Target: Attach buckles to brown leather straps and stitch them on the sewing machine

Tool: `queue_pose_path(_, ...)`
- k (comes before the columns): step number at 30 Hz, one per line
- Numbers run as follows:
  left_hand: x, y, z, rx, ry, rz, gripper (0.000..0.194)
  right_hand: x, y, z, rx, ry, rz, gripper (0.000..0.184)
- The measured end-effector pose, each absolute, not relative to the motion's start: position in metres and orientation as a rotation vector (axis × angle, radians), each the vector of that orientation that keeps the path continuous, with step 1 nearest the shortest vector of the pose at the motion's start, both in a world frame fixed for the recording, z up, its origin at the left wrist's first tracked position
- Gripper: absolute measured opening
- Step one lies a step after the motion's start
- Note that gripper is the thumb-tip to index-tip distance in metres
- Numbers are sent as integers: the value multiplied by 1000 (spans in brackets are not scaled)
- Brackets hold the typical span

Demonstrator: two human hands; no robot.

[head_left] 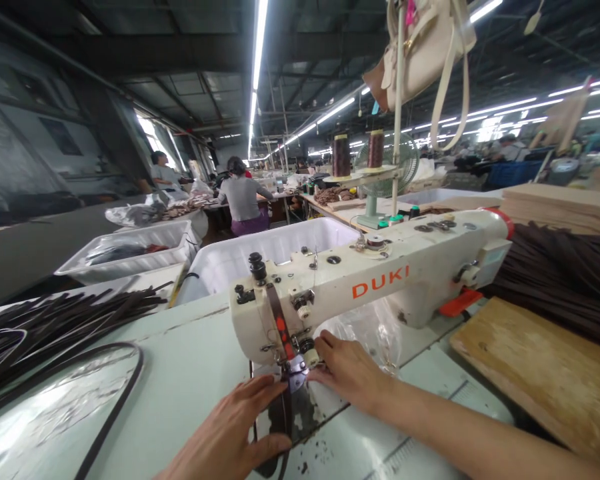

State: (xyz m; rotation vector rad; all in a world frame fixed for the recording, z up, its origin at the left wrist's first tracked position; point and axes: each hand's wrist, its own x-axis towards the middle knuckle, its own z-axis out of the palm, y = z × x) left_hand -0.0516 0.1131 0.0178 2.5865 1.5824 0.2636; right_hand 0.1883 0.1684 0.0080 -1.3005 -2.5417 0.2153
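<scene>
In front of me stands a white sewing machine (325,280) marked DUKI, its needle area lit by a small lamp. A narrow dark brown strap (287,413) runs from beneath the needle toward me. My left hand (230,423) has its fingertips and thumb on this strap, left of the needle. Curled close to the right side of the needle area is my right hand (350,367), fingers bent beside the tension knob (307,345). Whatever lies between its thumb and fingers is too small to make out.
Dark strips (70,333) lie in a pile at left; more strips (560,280) are heaped at right. A wooden board (545,373) lies right of the machine. Behind it are a white bin (220,257), thread cones (341,157) and a fan (373,207). A person (245,197) sits farther back.
</scene>
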Motion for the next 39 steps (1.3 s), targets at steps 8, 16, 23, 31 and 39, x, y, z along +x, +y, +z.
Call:
queue_pose_path(8,-34,101,19,3291,1333,460,54,164,179,-8,-1321,-2475,342,30)
queue_pose_path(16,-29,111,-35,3424,1352,840,63,174,176,-11,-1210,-2535,271,30)
queue_pose_path(23,-40,119,-61,3384,1311,942,56,184,177,-18,-1089,-2582,174,18)
queue_pose_path(31,-38,112,-21,3491,1175,534,36,187,171,-5,-830,-2693,281,25)
queue_pose_path(39,-39,102,-19,3169,1162,678,53,194,177,-2,-725,-2521,682,47)
